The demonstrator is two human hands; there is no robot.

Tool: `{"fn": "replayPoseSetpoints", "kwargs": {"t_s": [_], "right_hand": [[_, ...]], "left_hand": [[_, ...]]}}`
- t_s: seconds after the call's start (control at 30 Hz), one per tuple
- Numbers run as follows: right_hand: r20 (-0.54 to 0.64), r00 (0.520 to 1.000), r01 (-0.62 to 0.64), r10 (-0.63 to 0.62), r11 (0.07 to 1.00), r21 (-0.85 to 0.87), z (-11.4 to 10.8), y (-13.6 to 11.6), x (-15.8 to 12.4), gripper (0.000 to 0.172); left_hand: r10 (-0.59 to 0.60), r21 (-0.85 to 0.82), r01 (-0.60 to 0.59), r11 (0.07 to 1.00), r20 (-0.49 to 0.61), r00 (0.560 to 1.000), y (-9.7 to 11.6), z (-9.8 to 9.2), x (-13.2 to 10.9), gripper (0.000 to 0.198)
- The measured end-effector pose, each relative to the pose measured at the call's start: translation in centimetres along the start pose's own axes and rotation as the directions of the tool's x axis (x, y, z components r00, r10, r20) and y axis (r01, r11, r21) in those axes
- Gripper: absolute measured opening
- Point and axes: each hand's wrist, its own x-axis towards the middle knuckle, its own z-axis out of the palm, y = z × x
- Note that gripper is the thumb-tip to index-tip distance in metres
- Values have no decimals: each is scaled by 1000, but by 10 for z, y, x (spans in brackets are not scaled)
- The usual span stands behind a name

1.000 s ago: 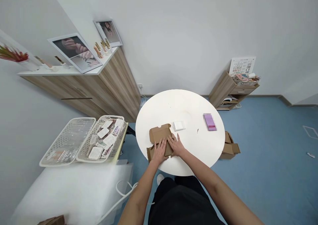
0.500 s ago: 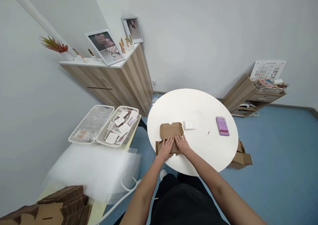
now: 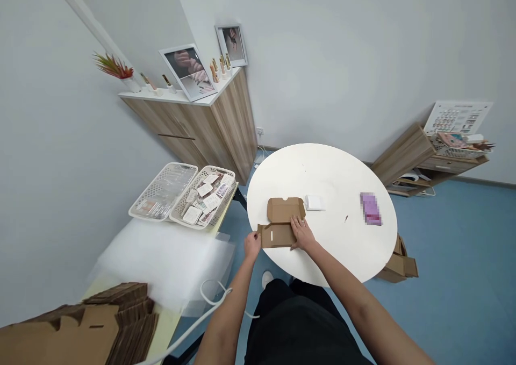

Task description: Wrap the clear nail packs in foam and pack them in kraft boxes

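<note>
On a white table (image 3: pixel 322 167), left hand (image 3: pixel 252 244) pinches cardboard box (image 3: pixel 284 210); right hand (image 3: pixel 302 234) spreads over it.

box (image 3: pixel 282 233) on tbl (image 3: pixel 314 169), pkt (image 3: pixel 315 202) to R

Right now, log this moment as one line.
cardboard box: open, on round table | left hand: curled at its left edge | right hand: spread over its right edge

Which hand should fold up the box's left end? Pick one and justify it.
The left hand, probably: its fingers are at the left end of the box, while the right hand lies on the right end.
</note>
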Motion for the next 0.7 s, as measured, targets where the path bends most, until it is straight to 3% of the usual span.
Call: {"fn": "replayPoseSetpoints", "kwargs": {"t_s": [0.2,0.47,0.7], "right_hand": [[8,999,-37,37,999,27,0,-2,-2,136],[2,999,-48,48,996,70,0,-3,-1,136],[-13,999,-51,52,995,90,0,-3,-2,136]], "left_hand": [[88,-68,-87,994,19,996,20,-7,-2,25],[130,-140,-122,983,46,991,53,11,-16,30],[55,198,-83,977,140,989,66,13,0,21]]}}
